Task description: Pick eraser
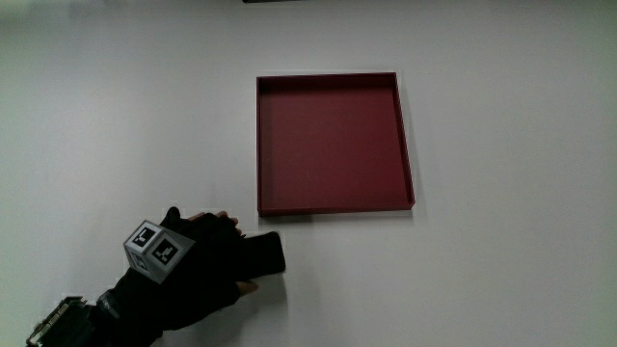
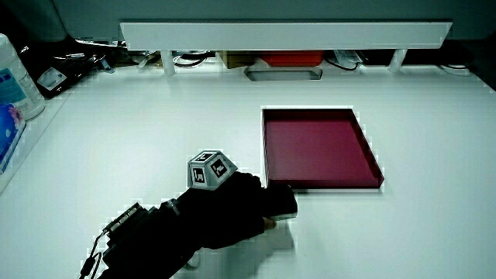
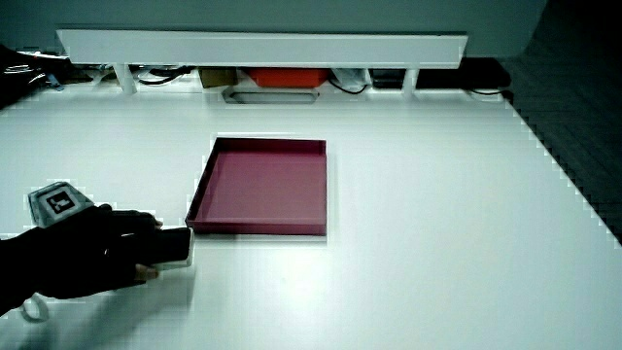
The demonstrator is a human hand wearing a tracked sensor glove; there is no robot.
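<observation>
Main view first: the hand (image 1: 198,265) is seen low over the white table (image 1: 501,270), with its forearm reaching toward the person. A small patterned cube (image 1: 157,251) is carried on the back of the glove. The fingers are curled and pressed around a dark block, taken to be the eraser (image 1: 263,255). One end of the eraser sticks out of the fist at about 3 o'clock from the cube. It cannot be told whether the eraser is resting on the table or is lifted off it.

A shallow dark red tray (image 1: 405,135) is placed at about 1 o'clock from the hand, farther from the person. Nothing is seen inside it. The eraser is found just beside the tray's nearest corner, and it is not touching the tray.

In both side views the same grasp is shown: the hand (image 2: 221,209) (image 3: 92,253) is closed on the eraser (image 2: 280,200) (image 3: 173,247), near the corner of the tray (image 2: 372,159) (image 3: 199,199). A low white partition (image 2: 287,32) (image 3: 262,44) is seen at 12 o'clock from the tray, well apart from it.
</observation>
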